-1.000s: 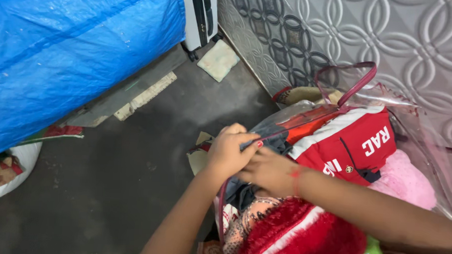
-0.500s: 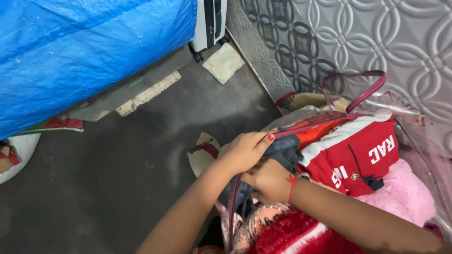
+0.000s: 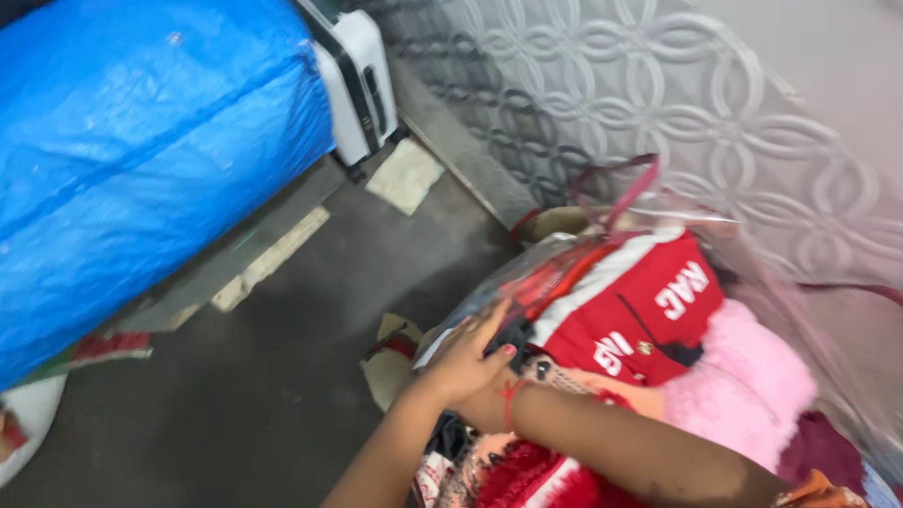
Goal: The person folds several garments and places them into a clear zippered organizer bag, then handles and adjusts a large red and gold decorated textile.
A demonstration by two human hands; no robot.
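Observation:
A clear plastic bag [image 3: 770, 295] with maroon handles [image 3: 624, 190] stands against the wall, stuffed with clothes. On top lie a red and white jacket [image 3: 650, 301] and a pink fluffy garment [image 3: 742, 379]. A red fuzzy garment [image 3: 533, 487] and a dark cloth [image 3: 450, 439] sit at the near end. My left hand [image 3: 463, 360] rests on the bag's near rim, fingers laid over the plastic and holding it. My right hand [image 3: 486, 413] reaches in beneath it, mostly hidden, with only the wrist and its red thread showing.
A blue tarp [image 3: 124, 172] covers a large bulk at the left. A white suitcase [image 3: 362, 81] stands beside it against the patterned wall [image 3: 627, 90]. A sandal [image 3: 388, 357] lies by the bag, a pale pad [image 3: 404, 174] on the dark floor, a white sack [image 3: 15, 419] at lower left.
The view has swung and tilted, blurring the scene. My left hand went from pinching the bag's rim to lying flatter over it. My right hand slid further under it.

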